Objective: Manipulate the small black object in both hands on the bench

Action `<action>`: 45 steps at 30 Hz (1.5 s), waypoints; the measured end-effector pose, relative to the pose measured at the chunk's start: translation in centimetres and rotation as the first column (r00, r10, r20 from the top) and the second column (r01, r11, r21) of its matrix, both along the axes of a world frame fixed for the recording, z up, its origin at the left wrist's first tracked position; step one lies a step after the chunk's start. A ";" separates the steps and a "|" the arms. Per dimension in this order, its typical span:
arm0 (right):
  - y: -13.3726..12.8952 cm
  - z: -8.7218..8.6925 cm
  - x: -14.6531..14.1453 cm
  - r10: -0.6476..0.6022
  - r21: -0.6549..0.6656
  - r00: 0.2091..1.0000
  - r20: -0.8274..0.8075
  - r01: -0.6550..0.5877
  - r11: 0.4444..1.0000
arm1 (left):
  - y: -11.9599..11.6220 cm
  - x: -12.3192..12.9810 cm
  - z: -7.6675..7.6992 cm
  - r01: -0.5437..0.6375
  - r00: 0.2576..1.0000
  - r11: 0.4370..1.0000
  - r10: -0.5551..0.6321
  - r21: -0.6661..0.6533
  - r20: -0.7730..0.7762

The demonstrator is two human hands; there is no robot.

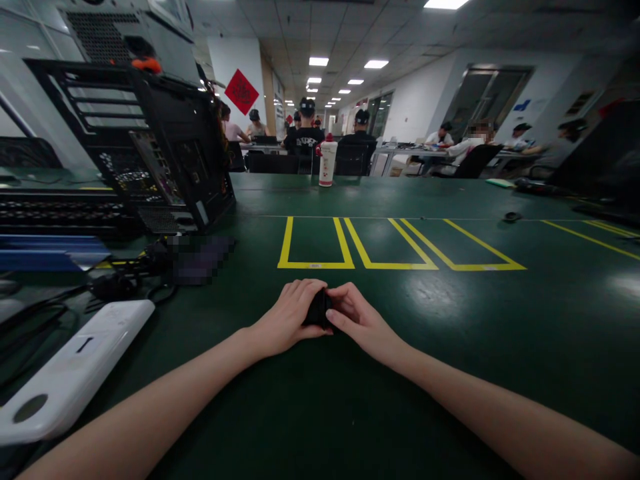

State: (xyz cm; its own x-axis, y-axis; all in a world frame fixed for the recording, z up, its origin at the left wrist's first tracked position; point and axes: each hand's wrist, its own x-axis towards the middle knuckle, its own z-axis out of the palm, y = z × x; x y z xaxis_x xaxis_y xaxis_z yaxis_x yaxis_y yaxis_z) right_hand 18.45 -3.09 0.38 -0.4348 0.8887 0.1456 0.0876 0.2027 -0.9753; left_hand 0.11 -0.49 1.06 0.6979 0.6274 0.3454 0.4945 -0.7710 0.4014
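A small black object (318, 309) is between my two hands, low over the green table (400, 413). My left hand (290, 313) wraps round it from the left, thumb below and fingers over the top. From the right, my right hand (354, 315) grips its edge between thumb and fingers. Much of the object is hidden by my fingers, and what it is cannot be made out. Beyond my hands, yellow tape outlines (316, 265) mark the table top.
A black computer case (175, 147) stands at the left, near cables (115, 283) and a long white device (83, 360). A white bottle with a red lid (327, 163) stands at the far edge. A small dark ring (512, 217) lies right. Several people sit beyond.
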 end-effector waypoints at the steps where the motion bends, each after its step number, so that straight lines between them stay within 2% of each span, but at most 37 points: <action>1: 0.0 -0.1 0.0 -0.013 0.002 1.000 -0.001 0.013 1.000 | -0.1 0.1 0.0 0.002 1.000 1.000 -0.002 -0.001 -0.007; 7: 0.4 -0.3 0.2 -0.075 -0.007 0.997 0.021 0.075 0.997 | -0.1 0.6 -0.2 -0.042 0.999 0.999 0.042 -0.005 0.005; 11: 0.6 -0.2 0.6 -0.027 -0.046 0.997 0.074 0.030 0.999 | -0.1 0.6 -0.2 -0.052 0.999 0.998 0.053 -0.018 0.008; 16: 0.3 -0.1 0.6 0.050 -0.016 0.999 -0.010 -0.050 0.999 | -0.1 0.6 -0.1 -0.028 0.999 1.000 0.028 0.002 0.018; 22: 0.1 0.2 0.6 0.034 -0.054 0.999 -0.031 -0.036 0.998 | 0.0 0.7 -0.3 -0.033 0.999 0.999 0.033 -0.009 0.024; 30: 0.3 0.0 0.6 -0.029 -0.018 0.999 0.034 0.030 0.999 | -0.4 0.7 0.8 -0.035 0.999 0.997 0.035 -0.065 -0.008; 36: -0.1 0.2 0.9 0.051 0.027 0.998 0.048 -0.053 0.998 | 0.0 0.7 -0.1 -0.030 0.999 0.999 0.031 -0.043 0.023; 45: 0.1 0.0 0.9 -0.029 0.119 0.993 0.113 0.016 0.993 | 0.2 0.6 -0.6 -0.025 0.999 1.000 0.026 -0.013 0.041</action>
